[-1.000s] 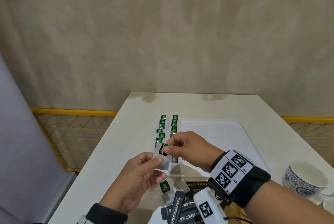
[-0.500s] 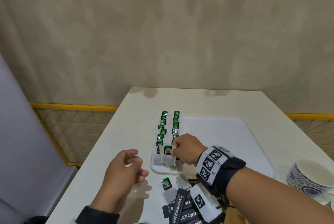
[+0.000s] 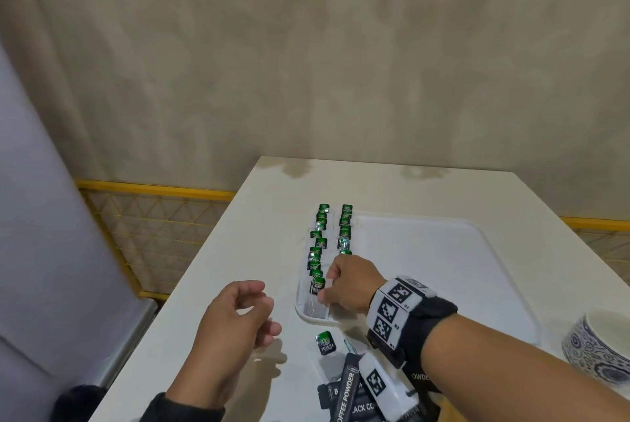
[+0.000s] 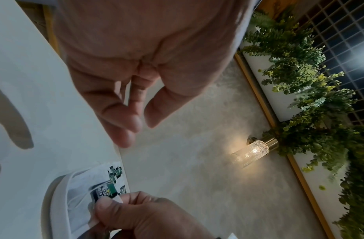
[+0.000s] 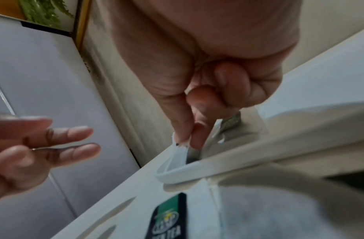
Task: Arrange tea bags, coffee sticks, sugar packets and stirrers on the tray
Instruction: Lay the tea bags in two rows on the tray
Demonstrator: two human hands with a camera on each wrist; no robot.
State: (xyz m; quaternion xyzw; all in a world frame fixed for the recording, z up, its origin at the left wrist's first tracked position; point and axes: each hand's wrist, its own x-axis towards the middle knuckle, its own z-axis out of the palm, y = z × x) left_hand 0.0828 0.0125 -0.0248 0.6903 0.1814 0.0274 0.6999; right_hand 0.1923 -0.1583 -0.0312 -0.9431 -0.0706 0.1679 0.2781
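A white tray (image 3: pixel 443 251) lies on the table, with two columns of green-tagged tea bags (image 3: pixel 332 234) along its left side. My right hand (image 3: pixel 325 288) pinches one tea bag (image 3: pixel 315 299) between thumb and forefinger at the tray's near left corner. The bag lies on the tray there. The right wrist view shows the pinch on the bag's paper edge (image 5: pixel 180 145) just over the tray rim (image 5: pixel 197 169). My left hand (image 3: pixel 262 312) hovers over the table left of the tray, fingers loosely curled and holding nothing. One more tea bag (image 3: pixel 325 345) lies on the table in front of the tray.
Black coffee sticks (image 3: pixel 344 387) are piled at the table's near edge, partly under my right wrist. A blue-and-white cup (image 3: pixel 600 343) stands at the right. The tray's right part holds nothing. A yellow rail (image 3: pixel 153 190) runs beyond the table's left edge.
Both hands held the tea bag above the tray; the right hand has lowered it onto the tray's near left corner. The left hand let go and drew back to the left.
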